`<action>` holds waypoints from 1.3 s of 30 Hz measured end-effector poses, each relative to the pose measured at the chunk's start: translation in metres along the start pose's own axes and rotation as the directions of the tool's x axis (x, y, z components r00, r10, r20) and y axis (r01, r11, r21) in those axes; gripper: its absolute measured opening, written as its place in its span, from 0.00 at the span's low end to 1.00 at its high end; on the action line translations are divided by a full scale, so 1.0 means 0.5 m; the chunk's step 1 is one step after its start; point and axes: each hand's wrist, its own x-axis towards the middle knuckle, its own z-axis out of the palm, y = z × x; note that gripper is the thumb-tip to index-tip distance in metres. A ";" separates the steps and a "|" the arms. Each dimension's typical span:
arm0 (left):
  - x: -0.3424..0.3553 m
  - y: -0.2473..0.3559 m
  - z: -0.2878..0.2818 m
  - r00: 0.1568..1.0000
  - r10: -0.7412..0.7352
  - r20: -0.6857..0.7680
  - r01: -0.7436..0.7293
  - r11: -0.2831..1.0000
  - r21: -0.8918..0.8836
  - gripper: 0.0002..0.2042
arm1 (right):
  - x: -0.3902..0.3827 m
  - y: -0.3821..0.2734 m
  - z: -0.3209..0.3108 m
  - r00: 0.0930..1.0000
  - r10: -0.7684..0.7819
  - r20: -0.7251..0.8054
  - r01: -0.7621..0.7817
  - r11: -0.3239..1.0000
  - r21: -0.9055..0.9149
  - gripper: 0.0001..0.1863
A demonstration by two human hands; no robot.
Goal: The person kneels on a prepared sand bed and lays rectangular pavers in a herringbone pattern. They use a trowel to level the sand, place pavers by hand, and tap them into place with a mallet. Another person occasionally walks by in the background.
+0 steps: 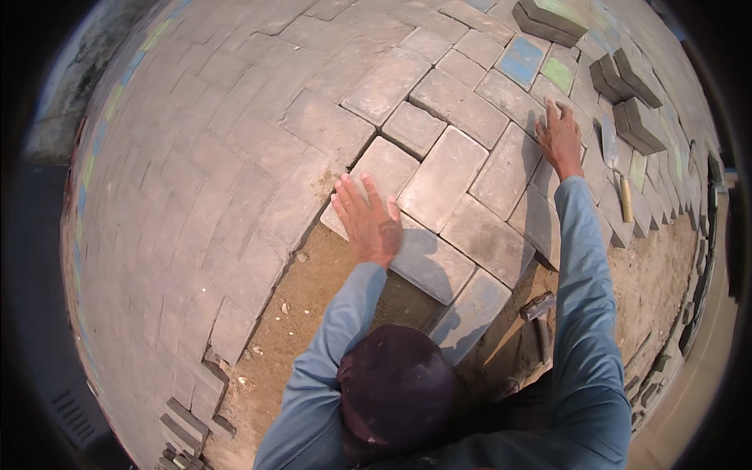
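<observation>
My left hand [368, 223] lies flat, fingers spread, on a grey paving block [439, 265] at the edge of the bare sand [301, 305]. Its fingertips reach toward the gap beside the older paving on the left. Farther off to the right, my right hand [561, 139] rests with fingers stretched out over the laid blocks, below a green-marked block [558, 72] and a blue-marked block [521, 61]. Neither hand grasps anything. A trowel [627, 197] with a wooden handle lies just right of my right hand. Between my arms is a hammer [537, 305], partly hidden.
Stacked loose blocks stand at the far right, one pile [552, 19] behind another [641, 125]. Sand [646, 270] borders the stepped paving edge on the right. More loose blocks [184, 427] sit at lower left. A dark cap [395, 384] covers part of the foreground.
</observation>
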 end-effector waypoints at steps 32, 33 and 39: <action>-0.007 -0.033 0.000 0.998 -0.047 -0.048 0.042 0.995 -0.093 0.30 | -0.934 0.244 -0.205 0.469 0.126 0.874 -0.385 0.920 0.074 0.37; -0.015 -0.027 0.002 0.997 -0.056 -0.052 0.048 0.987 -0.155 0.30 | -0.970 0.205 -0.222 0.693 0.139 0.707 -0.295 0.950 0.103 0.29; -0.123 0.007 0.015 0.949 -0.304 -0.090 0.284 0.941 -0.182 0.31 | -0.999 0.312 -0.141 0.672 0.286 0.683 -0.306 0.947 -0.096 0.22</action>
